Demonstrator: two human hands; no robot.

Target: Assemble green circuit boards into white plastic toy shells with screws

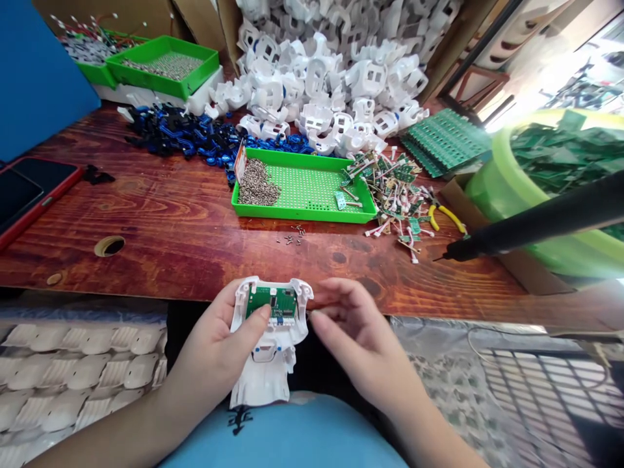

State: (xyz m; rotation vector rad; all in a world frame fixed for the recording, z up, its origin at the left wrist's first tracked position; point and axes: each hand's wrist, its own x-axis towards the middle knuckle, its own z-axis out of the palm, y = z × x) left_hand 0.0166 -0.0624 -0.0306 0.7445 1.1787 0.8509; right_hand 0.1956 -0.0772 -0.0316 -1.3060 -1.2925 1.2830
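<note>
My left hand (227, 335) grips a white plastic housing (266, 383) over my lap, its thumb lying on the green circuit board (283, 302) set in the upper part. Small blue parts show on the housing below the board. Beside the housing's right edge is my right hand (358, 331), fingers apart and slightly curled, with nothing seen in it. Whether its fingertips touch the housing I cannot tell. Past the table edge, loose screws (292, 237) lie in front of a green tray (312, 214) that holds a heap of screws and a small board with wires.
A black screwdriver (531, 221) juts in from the right. Yellow-handled pliers (448, 214) lie by wired boards (397, 188). Behind are blue-black parts (195, 136), white housings (312, 84) and stacked green boards (446, 140). A yellow-green tub (497, 175) stands right, a phone (34, 188) left.
</note>
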